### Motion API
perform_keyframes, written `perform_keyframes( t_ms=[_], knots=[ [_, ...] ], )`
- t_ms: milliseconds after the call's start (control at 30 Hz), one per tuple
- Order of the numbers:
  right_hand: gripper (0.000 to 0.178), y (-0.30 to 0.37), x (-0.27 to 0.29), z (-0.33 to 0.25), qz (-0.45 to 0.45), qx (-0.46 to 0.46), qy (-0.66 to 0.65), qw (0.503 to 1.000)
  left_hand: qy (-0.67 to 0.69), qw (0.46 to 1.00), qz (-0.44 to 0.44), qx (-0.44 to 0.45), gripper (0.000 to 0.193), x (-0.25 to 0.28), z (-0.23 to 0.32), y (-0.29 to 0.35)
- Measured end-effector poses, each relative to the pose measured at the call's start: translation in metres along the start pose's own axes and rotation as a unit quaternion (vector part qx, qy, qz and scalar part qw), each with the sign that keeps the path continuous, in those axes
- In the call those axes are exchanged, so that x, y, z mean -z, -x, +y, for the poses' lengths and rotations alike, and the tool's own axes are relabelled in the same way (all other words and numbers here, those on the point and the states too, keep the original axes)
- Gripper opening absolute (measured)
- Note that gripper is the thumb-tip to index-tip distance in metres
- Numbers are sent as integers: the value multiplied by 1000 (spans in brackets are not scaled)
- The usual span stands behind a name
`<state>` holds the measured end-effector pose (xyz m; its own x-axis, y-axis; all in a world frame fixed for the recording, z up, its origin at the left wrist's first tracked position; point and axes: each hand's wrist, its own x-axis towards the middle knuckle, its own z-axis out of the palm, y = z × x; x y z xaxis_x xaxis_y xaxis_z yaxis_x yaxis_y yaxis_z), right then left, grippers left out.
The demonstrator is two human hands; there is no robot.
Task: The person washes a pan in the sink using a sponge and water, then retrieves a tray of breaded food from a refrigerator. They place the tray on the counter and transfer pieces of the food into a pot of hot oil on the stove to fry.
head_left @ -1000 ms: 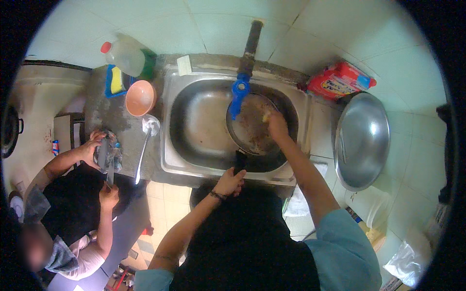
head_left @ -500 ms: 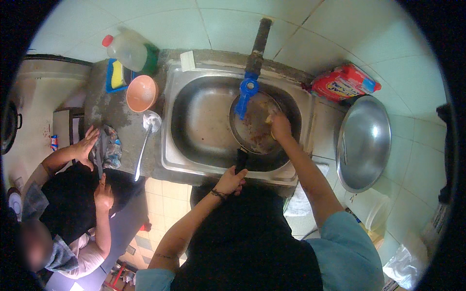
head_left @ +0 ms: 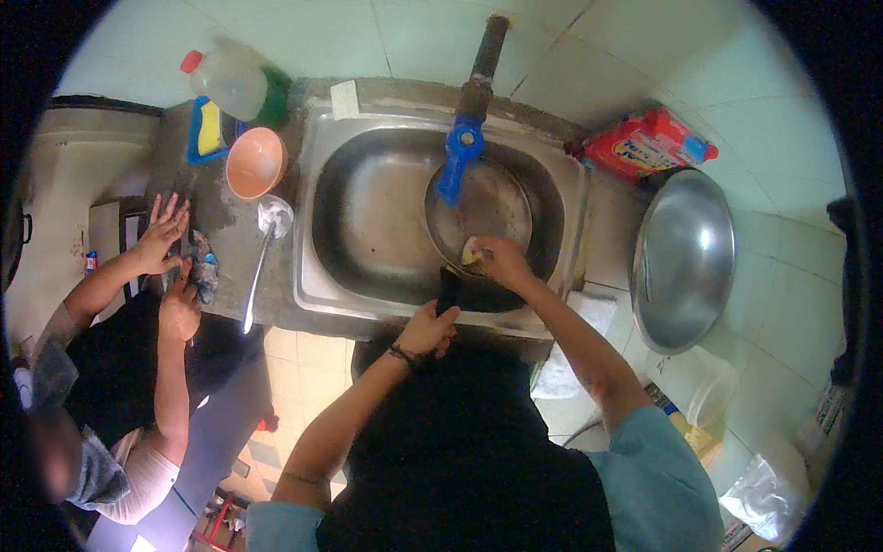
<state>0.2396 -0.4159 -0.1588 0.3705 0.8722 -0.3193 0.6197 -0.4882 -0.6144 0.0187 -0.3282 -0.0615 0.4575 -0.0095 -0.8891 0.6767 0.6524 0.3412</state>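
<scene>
A frying pan (head_left: 487, 207) with a black handle rests in the right part of the steel sink (head_left: 368, 221), under the blue tap (head_left: 464, 143). My left hand (head_left: 429, 328) is closed round the pan's handle at the sink's front edge. Pressed to the near inner side of the pan is a small yellowish sponge (head_left: 471, 250), pinched in the fingers of my right hand (head_left: 501, 264). Brownish stains mark the pan's inside. The tap's spout hangs over the pan's far left part.
Left of the sink stand an orange bowl (head_left: 257, 163), a large spoon (head_left: 260, 267), a blue sponge tray (head_left: 196, 147) and a plastic jug (head_left: 235, 87). Another person's hands (head_left: 170, 267) work at the counter. On the right are a red packet (head_left: 648, 145) and a steel basin (head_left: 685, 267).
My right hand has moved with the sponge from the pan's right side toward its near edge. My left hand stays on the handle. The co-worker's hands have shifted.
</scene>
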Motion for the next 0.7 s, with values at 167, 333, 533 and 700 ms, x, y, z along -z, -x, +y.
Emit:
perform_keyframes(
  t_ms=[167,333,533,700],
  knots=[
    [20,-5,8,-8,32,-110,6,993,7,1000,4,-13,82,-2,4,4],
    [21,-5,9,-21,-7,-14,-33,999,13,1000,0,5,65,-5,11,9],
    [22,-10,4,-18,27,-74,43,996,-24,999,33,4,70,-7,11,9],
    [18,-11,-5,-17,65,-53,-19,996,-35,999,28,6,83,-5,9,9]
  ],
)
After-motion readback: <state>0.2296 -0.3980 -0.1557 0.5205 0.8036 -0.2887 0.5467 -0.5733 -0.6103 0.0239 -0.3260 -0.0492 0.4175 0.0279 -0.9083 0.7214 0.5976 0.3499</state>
